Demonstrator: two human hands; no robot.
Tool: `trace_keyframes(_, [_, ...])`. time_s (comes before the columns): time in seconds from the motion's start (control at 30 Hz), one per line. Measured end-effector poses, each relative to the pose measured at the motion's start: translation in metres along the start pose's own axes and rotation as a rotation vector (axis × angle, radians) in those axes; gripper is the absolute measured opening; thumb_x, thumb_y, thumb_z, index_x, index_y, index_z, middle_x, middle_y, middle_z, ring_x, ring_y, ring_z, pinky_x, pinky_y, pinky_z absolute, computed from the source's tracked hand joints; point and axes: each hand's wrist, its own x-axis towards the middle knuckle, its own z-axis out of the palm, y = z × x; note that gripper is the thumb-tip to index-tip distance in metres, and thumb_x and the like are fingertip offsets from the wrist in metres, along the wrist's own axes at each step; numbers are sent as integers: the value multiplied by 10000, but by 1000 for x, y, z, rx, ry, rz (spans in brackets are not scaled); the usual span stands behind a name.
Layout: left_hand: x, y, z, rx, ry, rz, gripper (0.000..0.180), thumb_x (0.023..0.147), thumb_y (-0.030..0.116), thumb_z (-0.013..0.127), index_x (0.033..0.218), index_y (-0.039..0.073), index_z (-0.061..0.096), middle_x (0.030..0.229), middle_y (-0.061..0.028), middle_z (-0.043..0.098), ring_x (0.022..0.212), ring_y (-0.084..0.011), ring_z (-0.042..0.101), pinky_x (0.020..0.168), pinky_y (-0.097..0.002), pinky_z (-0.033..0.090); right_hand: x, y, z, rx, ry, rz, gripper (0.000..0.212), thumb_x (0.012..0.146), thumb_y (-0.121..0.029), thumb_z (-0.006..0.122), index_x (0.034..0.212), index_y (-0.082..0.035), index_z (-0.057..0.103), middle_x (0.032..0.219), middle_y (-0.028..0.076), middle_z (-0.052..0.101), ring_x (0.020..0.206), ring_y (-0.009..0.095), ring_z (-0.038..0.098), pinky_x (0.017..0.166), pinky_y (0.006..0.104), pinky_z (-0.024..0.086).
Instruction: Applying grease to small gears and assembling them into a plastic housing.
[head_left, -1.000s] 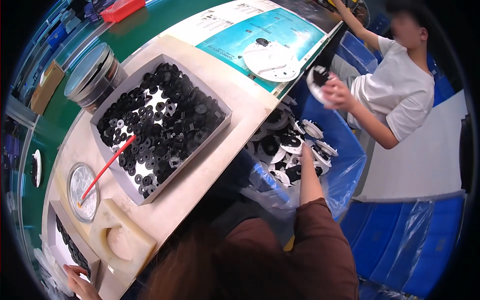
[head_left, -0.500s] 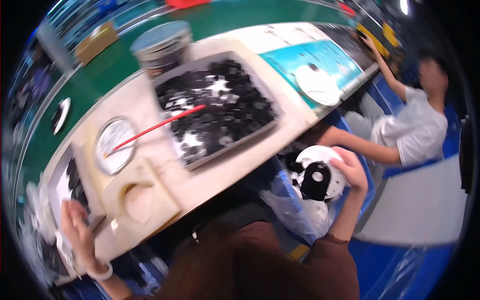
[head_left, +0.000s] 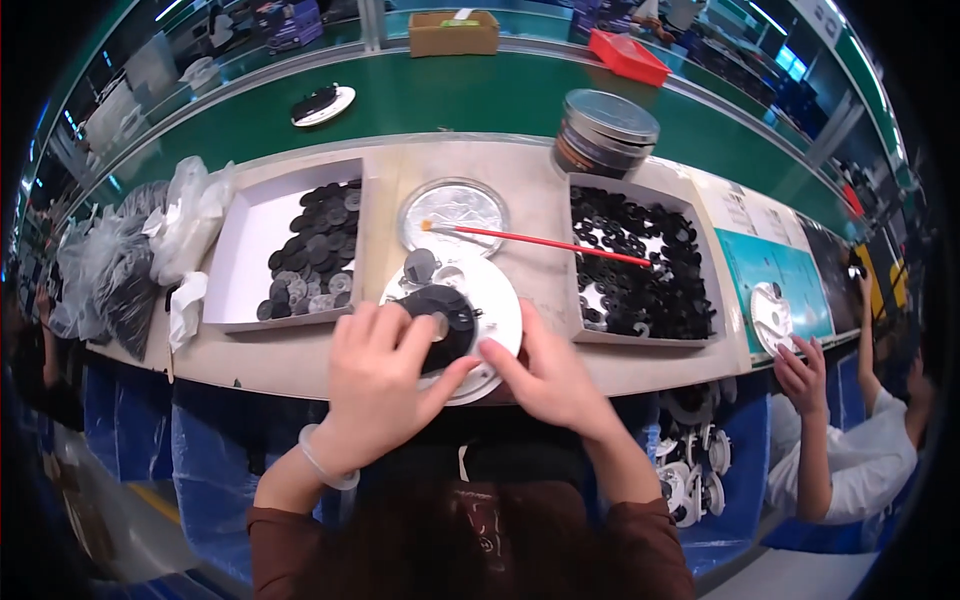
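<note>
A white round plastic housing with a black cover piece on its face is between my hands, at the table's front edge. My right hand grips the housing's right side, thumb on the face and fingers behind the rim. Curled over the black cover, my left hand has its fingertips near the pale round spot in the cover and its thumb stretched along the lower rim. Just above the fingers, a small dark grey disc shows at the housing's upper left. Behind the housing lies a round metal lid, with a red-handled brush across it.
Left stands a white box of dark discs, beside clear plastic bags. Right are a tray of black parts and a metal can. A co-worker's hand holds another white housing. A blue bin holds several housings.
The view has swung left. My right hand has brought the housing from over the blue bin to the table's front edge. My left hand has come from the box of discs onto its black cover.
</note>
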Motion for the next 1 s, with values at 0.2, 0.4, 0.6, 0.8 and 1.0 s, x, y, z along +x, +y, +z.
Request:
trace_keyframes(0.2, [-1, -1, 18, 26, -99, 11, 307, 694, 325, 653, 789, 42, 580, 782, -78, 441, 788, -233, 428, 690, -336, 321, 14, -17, -24, -686, 225, -45, 194, 832, -172, 532, 965, -43, 588, 740, 147, 588, 567, 266, 574, 531, 323, 447])
trace_keyframes(0.4, [1, -5, 26, -135, -61, 97, 253, 658, 250, 699, 732, 37, 586, 810, -68, 451, 793, -233, 405, 734, -349, 310, 35, 8, -21, -637, 140, -283, 254, 815, -119, 528, 1060, -87, 590, 802, 130, 593, 617, 263, 581, 568, 315, 462])
trace_keyframes(0.6, [-1, -11, 24, -295, -107, 120, 268, 650, 252, 701, 712, 26, 571, 785, -62, 452, 786, -233, 415, 717, -347, 309, 30, 9, -23, -664, 100, -352, 222, 795, -102, 549, 1004, -79, 619, 726, 129, 602, 614, 278, 582, 551, 321, 461])
trace_keyframes(0.8, [0, -10, 33, -256, -130, 129, 259, 713, 272, 645, 714, 28, 558, 803, -78, 459, 795, -229, 432, 707, -331, 320, 46, 3, -32, -856, 14, -374, 163, 781, -124, 559, 919, -80, 632, 689, 101, 599, 585, 261, 582, 520, 345, 455])
trace_keyframes(1.0, [-2, -14, 35, -245, -159, 127, 269, 735, 290, 607, 717, 24, 565, 818, -93, 471, 819, -228, 444, 703, -331, 318, 131, -38, 10, -754, -60, -712, 165, 743, -98, 594, 897, -96, 655, 757, 86, 609, 768, 226, 565, 671, 343, 454])
